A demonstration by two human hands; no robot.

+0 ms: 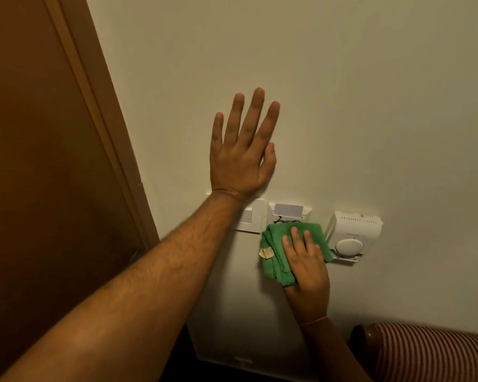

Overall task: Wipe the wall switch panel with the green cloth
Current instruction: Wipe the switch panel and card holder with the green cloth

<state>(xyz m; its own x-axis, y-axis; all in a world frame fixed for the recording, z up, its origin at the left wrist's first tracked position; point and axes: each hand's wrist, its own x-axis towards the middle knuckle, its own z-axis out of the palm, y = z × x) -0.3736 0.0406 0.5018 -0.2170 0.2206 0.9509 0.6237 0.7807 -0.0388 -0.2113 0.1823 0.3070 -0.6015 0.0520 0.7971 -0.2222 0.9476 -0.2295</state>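
A person's right hand (305,260) presses a folded green cloth (276,252) flat against a cream painted wall (342,92), fingers laid together over the fabric, which covers the lower part of a white key-card holder plate (289,212) with a pale card slotted in its top. The left hand (240,150) rests open on the wall just above, fingers spread, holding nothing; its wrist crosses the upper corner of a white rectangular wall switch panel (249,219) that sits just left of the card holder. A white thermostat box with a round dial (352,234) hangs just right of the cloth, near a red-and-white striped cushion (431,351) at the lower right, while a brown wooden door (39,161) fills the left.

The cloth appears to sit beside the switch panel rather than on it, so the wipe likely needs to travel left, with light, even pressure so no rocker is tripped. Lifting the bracing wrist clear would expose the panel's top edge, and keeping the cloth folded gives a firm pad for the plate's rim and corners.
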